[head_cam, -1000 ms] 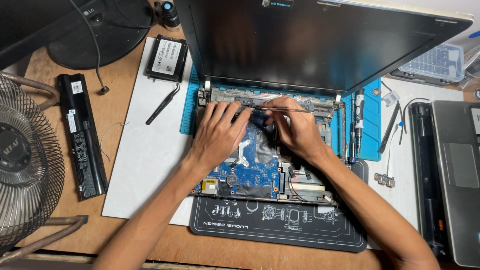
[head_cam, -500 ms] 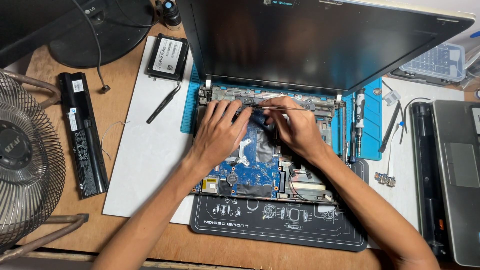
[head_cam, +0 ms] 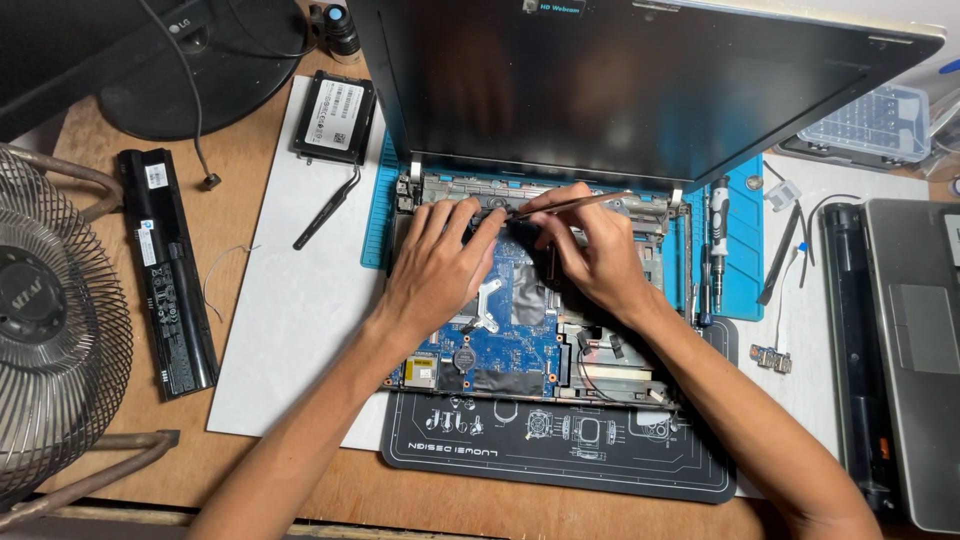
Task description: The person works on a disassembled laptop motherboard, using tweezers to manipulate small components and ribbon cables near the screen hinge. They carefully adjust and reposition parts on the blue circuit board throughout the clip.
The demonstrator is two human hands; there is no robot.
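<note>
Two bare hands work at the centre, a left hand (head_cam: 437, 268) and a right hand (head_cam: 590, 255), over one opened laptop (head_cam: 520, 330) with one blue circuit board (head_cam: 490, 352), and the right hand pinches one thin metal tool (head_cam: 575, 205). Toward nine o'clock lie one long black battery (head_cam: 165, 270) and one wire-caged fan (head_cam: 50, 330); toward eleven o'clock sit one drive (head_cam: 334, 115), one pair of black tweezers (head_cam: 325, 210) and one round monitor stand (head_cam: 190, 85). Toward three o'clock lie one screwdriver (head_cam: 718, 240), one second laptop (head_cam: 915, 350) and one clear plastic parts box (head_cam: 875, 125); at six o'clock, one black work mat (head_cam: 560, 450).
</note>
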